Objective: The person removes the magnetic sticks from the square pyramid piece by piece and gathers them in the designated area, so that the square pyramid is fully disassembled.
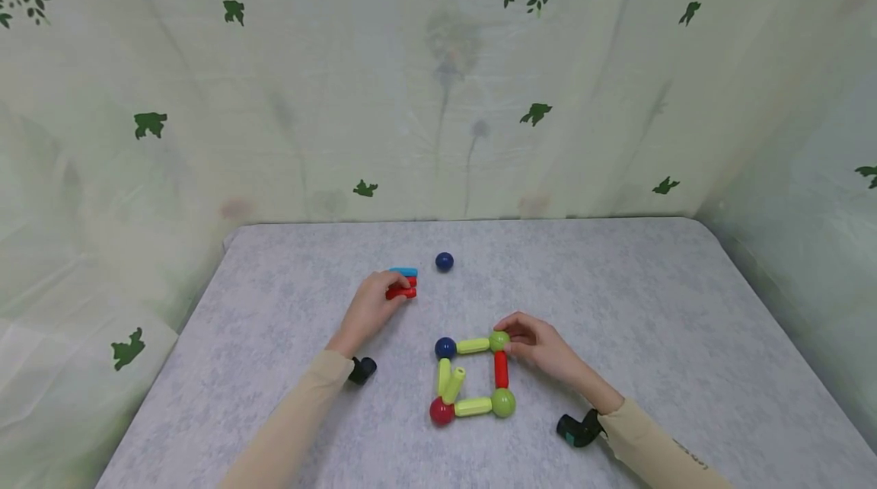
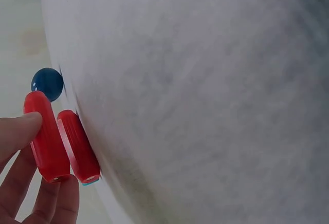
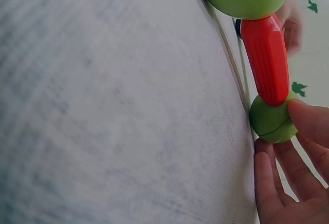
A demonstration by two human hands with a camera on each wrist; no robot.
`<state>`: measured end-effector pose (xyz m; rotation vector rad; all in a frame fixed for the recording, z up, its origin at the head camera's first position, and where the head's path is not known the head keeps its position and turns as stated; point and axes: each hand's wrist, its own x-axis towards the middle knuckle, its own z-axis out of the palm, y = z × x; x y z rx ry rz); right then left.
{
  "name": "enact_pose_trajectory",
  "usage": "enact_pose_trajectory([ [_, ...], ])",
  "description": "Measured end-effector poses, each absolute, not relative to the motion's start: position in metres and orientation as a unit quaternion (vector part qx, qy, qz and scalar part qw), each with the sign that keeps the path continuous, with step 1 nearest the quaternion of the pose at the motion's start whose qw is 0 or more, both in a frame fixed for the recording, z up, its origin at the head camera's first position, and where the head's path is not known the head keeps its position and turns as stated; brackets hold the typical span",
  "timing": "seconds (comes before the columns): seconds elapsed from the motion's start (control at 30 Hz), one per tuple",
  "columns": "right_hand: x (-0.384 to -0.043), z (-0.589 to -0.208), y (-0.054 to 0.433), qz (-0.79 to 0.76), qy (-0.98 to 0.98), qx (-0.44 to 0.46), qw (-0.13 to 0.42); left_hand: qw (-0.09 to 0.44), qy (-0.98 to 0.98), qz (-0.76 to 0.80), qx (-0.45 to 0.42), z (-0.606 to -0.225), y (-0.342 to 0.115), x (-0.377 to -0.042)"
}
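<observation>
My left hand [image 1: 370,306] pinches a red rod [image 2: 47,144] between thumb and fingers. Beside that rod lies a second red rod [image 2: 79,147], and a light-blue rod [image 1: 404,272] is just behind. At the far corner of a square of rods and balls, my right hand [image 1: 544,348] holds a green ball [image 3: 270,124] with thumb and fingertips. From this ball a red rod [image 1: 502,369] runs to a nearer green ball [image 1: 503,402]. Yellow-green rods [image 1: 473,346] join the other corners, a dark blue ball [image 1: 445,348] and a red ball [image 1: 441,411]. An extra yellow-green rod [image 1: 455,385] slants up from the red ball.
A loose dark blue ball [image 1: 444,261] sits behind the square, right of the loose rods. Black wrist cameras [image 1: 578,428] are worn on both wrists. The grey table [image 1: 617,268] ends at a leaf-patterned curtain [image 1: 411,93] at the back.
</observation>
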<state>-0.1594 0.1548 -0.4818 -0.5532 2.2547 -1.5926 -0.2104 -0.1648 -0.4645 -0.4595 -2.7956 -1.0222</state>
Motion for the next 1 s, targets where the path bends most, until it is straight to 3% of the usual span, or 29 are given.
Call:
enact_pose_trajectory([
  [0.73,-0.158,-0.482,0.155,-0.562,0.785,-0.204,0.159,0.036,-0.940,-0.318,-0.121,-0.466,-0.162,-0.218],
  [1.0,-0.158,-0.480,0.154,-0.562,0.787,-0.202,0.157,0.038,-0.905,-0.378,-0.189,-0.458,-0.167,-0.204],
])
